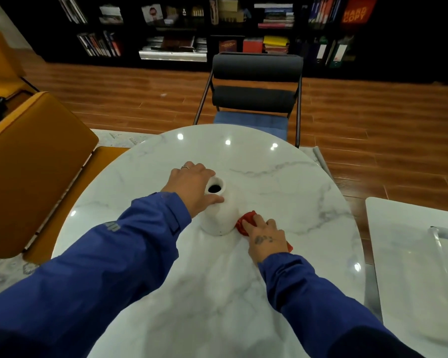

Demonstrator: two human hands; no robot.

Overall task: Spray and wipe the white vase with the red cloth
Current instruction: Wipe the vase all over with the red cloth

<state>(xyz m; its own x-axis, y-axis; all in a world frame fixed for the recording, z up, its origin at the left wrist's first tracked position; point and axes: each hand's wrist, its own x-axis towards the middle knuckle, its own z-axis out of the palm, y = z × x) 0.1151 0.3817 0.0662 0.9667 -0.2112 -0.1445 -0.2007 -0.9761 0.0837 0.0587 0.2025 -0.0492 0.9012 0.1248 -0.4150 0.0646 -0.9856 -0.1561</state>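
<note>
A white vase [219, 215] with a dark round mouth stands upright near the middle of the round marble table [282, 182]. My left hand [192, 187] grips its neck from the left, with the thumb curled across the front. The red cloth [246, 222] is bunched against the vase's lower right side. My right hand [265, 236] lies on top of the cloth and holds it against the vase's base. Most of the cloth is hidden under that hand. No spray bottle is in view.
A dark chair with a blue seat [254, 99] stands at the table's far side. Orange chairs [31, 164] crowd the left edge. A second white table [419, 267] sits to the right. Dark bookshelves [217, 27] line the back wall.
</note>
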